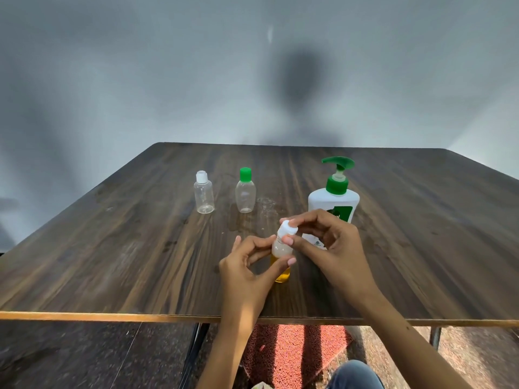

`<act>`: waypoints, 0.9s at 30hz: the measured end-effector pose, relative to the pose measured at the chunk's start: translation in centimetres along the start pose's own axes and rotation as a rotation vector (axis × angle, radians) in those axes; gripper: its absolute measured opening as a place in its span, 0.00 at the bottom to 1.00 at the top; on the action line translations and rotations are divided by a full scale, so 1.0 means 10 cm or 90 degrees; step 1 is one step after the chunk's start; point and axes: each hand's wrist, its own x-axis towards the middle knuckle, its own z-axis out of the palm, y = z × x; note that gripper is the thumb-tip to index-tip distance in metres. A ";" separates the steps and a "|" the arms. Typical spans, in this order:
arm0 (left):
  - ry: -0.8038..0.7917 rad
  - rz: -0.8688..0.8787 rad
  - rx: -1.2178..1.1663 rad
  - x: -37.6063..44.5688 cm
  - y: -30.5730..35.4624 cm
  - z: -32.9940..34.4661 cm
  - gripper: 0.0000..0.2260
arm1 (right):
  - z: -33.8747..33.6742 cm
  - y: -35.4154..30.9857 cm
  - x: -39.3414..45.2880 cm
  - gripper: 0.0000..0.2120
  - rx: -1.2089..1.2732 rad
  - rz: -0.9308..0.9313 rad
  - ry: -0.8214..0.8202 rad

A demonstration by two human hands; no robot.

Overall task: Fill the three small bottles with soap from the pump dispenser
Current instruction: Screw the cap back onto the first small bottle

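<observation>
A small clear bottle (pixel 281 273) with yellow soap in its lower part stands on the table near the front middle. My left hand (pixel 247 269) grips its body between thumb and fingers. My right hand (pixel 331 242) pinches its white cap (pixel 288 227) from above. Behind it stands the white pump dispenser (pixel 335 197) with a green pump head. Two more small clear bottles stand further back to the left: one with a white cap (pixel 204 196), one with a green cap (pixel 245 193). Both look empty.
The dark wood table (pixel 112 248) has a light front edge and a wet-looking patch (pixel 264 211) near the middle. A grey wall rises behind it. Below the front edge are a red mat (pixel 292 357) and my knee (pixel 356 374).
</observation>
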 end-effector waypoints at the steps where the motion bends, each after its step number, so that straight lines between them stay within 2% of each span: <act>1: -0.001 0.002 -0.001 0.00 0.00 0.00 0.17 | 0.00 0.00 0.00 0.11 -0.032 -0.011 -0.006; 7: -0.014 -0.001 -0.008 0.01 0.03 -0.01 0.15 | -0.01 -0.07 0.09 0.10 -0.208 -0.114 -0.042; 12: -0.011 -0.015 -0.014 0.01 0.04 0.00 0.14 | -0.02 -0.13 0.17 0.12 -0.340 -0.127 -0.076; 16: -0.007 -0.026 0.010 0.00 0.04 0.00 0.15 | -0.15 -0.21 0.18 0.11 -0.314 -0.134 -0.173; 19: 0.014 -0.036 0.035 -0.01 0.06 0.00 0.14 | -0.15 -0.19 0.18 0.07 -0.345 -0.158 -0.140; 22: 0.018 -0.030 0.054 0.00 0.07 0.00 0.12 | -0.09 -0.19 0.18 0.12 -0.390 -0.142 -0.107; 24: 0.024 -0.028 0.055 0.00 0.08 0.00 0.11 | -0.10 -0.21 0.18 0.14 -0.387 -0.130 -0.141; 27: 0.023 -0.033 0.045 0.00 0.08 0.00 0.13 | -0.19 -0.22 0.19 0.12 -0.359 -0.137 -0.202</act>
